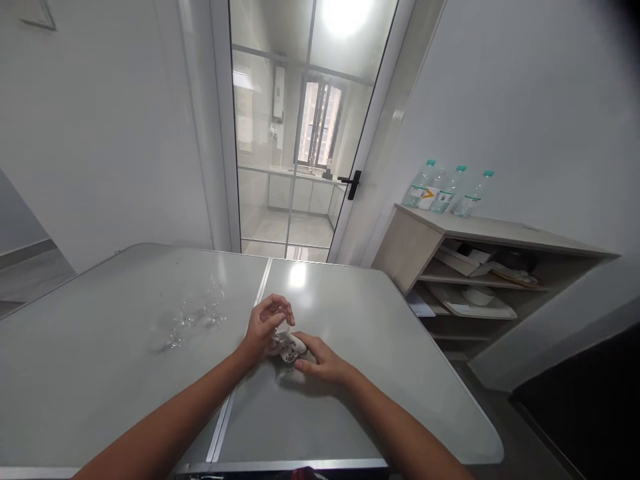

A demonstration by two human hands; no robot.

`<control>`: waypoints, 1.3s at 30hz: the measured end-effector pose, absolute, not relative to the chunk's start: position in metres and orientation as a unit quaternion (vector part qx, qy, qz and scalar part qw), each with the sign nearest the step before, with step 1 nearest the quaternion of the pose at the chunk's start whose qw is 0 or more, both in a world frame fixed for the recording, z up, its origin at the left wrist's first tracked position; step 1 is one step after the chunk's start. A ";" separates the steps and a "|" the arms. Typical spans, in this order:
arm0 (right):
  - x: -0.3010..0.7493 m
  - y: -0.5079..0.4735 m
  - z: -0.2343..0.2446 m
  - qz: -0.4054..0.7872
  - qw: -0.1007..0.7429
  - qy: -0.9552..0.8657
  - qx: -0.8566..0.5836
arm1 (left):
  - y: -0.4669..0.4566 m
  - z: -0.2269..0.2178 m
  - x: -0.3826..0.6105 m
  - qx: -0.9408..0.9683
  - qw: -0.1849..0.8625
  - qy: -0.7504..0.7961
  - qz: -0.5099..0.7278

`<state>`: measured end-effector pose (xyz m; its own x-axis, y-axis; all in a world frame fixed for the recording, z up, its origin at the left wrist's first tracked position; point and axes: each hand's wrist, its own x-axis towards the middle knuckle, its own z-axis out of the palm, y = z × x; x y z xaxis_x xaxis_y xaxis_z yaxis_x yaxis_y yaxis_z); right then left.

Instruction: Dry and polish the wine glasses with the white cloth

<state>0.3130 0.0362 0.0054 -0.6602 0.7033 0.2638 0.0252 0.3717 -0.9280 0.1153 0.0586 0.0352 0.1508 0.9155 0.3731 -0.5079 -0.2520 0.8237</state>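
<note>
My left hand (269, 321) is curved over a small bundle near the table's middle seam, thumb and fingers bent towards each other. A clear, glassy curved edge shows by its fingertips; what it belongs to is hard to make out. On the bundle's right side, my right hand (323, 360) grips with thumb in front and fingers behind. The bundle is a crumpled white cloth-like thing (287, 347) with shiny clear parts, low over the tabletop. To the left of my hands, several clear glass-like pieces (193, 317) stand or lie together, their outlines faint.
The grey table (125, 387) has a metal seam across it. Beyond its far edge is a glass door (280, 147) with a black handle (354, 185). At right stands an open shelf unit (415, 247) with several plastic bottles (445, 193) on top and papers and boxes inside.
</note>
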 end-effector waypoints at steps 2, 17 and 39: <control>0.314 0.037 0.004 0.492 0.349 -0.757 -0.252 | 0.061 0.038 0.115 0.436 0.597 0.216 0.637; 0.314 0.029 0.003 0.134 0.355 -0.907 -0.184 | 0.060 0.036 0.121 0.359 0.633 0.253 0.638; 0.302 0.044 0.007 0.690 0.573 -0.325 -0.300 | 0.058 0.039 0.118 0.507 0.529 0.220 0.644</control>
<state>0.3016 0.0438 0.0074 -0.1631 0.9858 -0.0411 -0.5966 -0.1317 -0.7916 0.1180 0.0585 0.0395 0.0740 0.9042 0.4205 -0.4579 -0.3438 0.8198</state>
